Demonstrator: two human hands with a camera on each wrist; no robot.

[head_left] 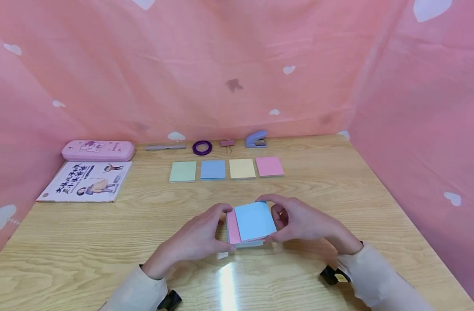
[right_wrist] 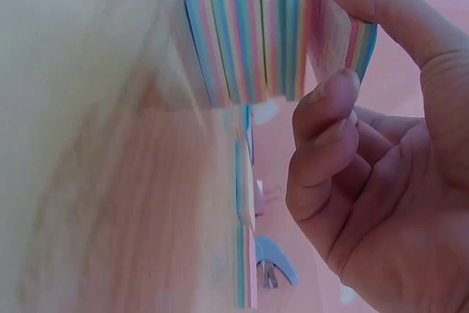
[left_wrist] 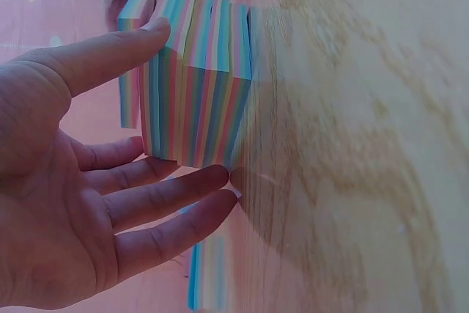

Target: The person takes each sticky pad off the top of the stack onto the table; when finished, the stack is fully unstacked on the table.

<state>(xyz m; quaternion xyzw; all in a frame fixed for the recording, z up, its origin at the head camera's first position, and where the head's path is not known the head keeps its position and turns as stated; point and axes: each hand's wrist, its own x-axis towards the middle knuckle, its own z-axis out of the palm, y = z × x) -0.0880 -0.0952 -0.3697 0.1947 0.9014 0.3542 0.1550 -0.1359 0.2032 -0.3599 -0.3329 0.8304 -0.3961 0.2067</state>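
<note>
Near the middle of the table, a tall stack of sticky note pads (head_left: 232, 229) shows a pink top sheet. Above it, shifted to the right, is a blue-topped sticky note pad (head_left: 255, 221). My right hand (head_left: 304, 219) pinches this pad by its edges, and the right wrist view shows a gap between it and the stack. On the other side, my left hand (head_left: 200, 235) holds the stack, thumb against one side and fingers at the other. Striped layers of several pads (left_wrist: 198, 86) show in the left wrist view.
Behind lie single green (head_left: 182, 171), blue (head_left: 213, 169), yellow (head_left: 242, 169) and pink (head_left: 270, 166) pads in a row. Further back are a pen (head_left: 165, 147), purple tape roll (head_left: 202, 147), binder clip (head_left: 227, 143) and stapler (head_left: 256, 139). A pencil case (head_left: 98, 150) and book (head_left: 85, 182) lie left.
</note>
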